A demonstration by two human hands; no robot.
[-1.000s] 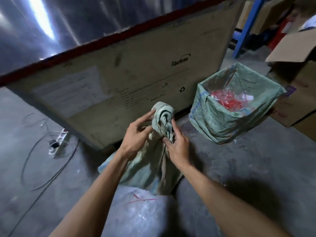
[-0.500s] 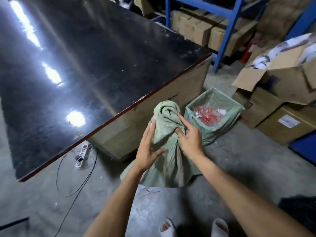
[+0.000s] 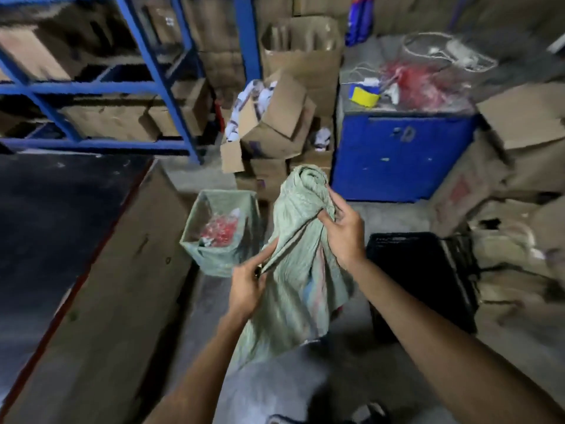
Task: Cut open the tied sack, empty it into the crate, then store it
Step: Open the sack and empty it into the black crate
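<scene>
A limp green woven sack [image 3: 295, 270] hangs in front of me, its top rolled into a bundle. My right hand [image 3: 344, 232] grips the sack just below that rolled top. Lower down, my left hand [image 3: 246, 286] pinches a fold of the sack's left edge. A black plastic crate [image 3: 428, 280] stands on the floor to the right, behind my right forearm. Its inside looks dark and I cannot tell what it holds.
An open green sack bin [image 3: 220, 231] with red and clear plastic scraps stands left of the sack. A big black-topped wooden table [image 3: 101, 270] fills the left. A blue cabinet [image 3: 400, 154], blue shelving [image 3: 159, 87] and cardboard boxes [image 3: 275, 117] crowd the back and right.
The view has swung up and right, bringing the crate and cabinet into sight. My left hand slid down from the rolled top to the sack's lower edge; the right kept its hold.
</scene>
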